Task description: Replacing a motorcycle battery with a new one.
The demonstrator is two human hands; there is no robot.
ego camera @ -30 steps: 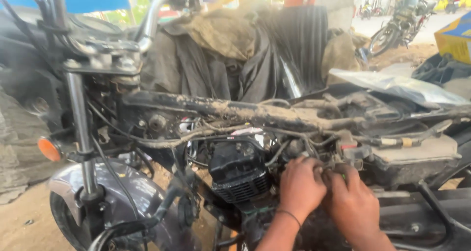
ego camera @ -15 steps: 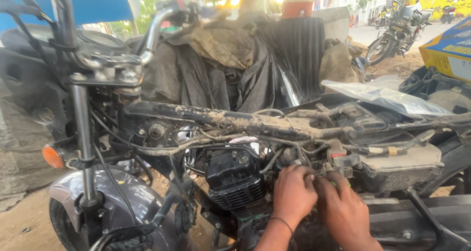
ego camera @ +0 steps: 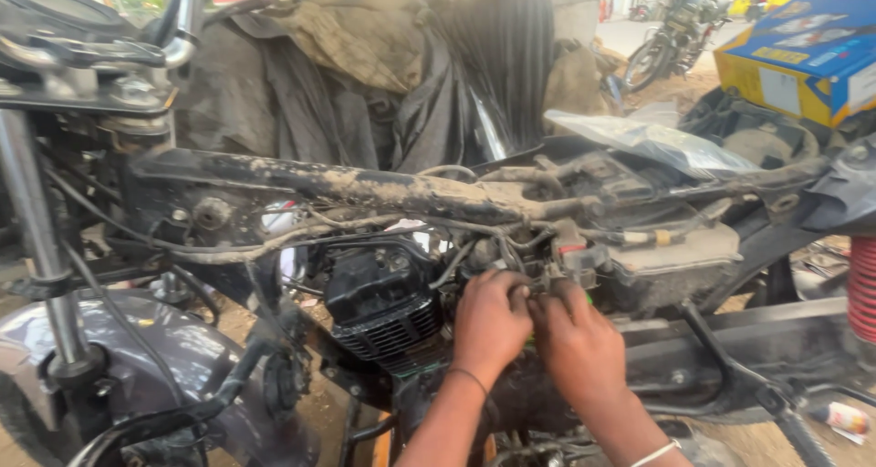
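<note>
Behind the engine (ego camera: 383, 307), both hands (ego camera: 538, 335) touch wiring (ego camera: 538, 248).

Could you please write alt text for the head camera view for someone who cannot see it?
Two bare hands, left hand and right hand, work side by side behind the black engine of a stripped, mud-caked motorcycle frame. A blue and yellow box sits at upper right.
</note>
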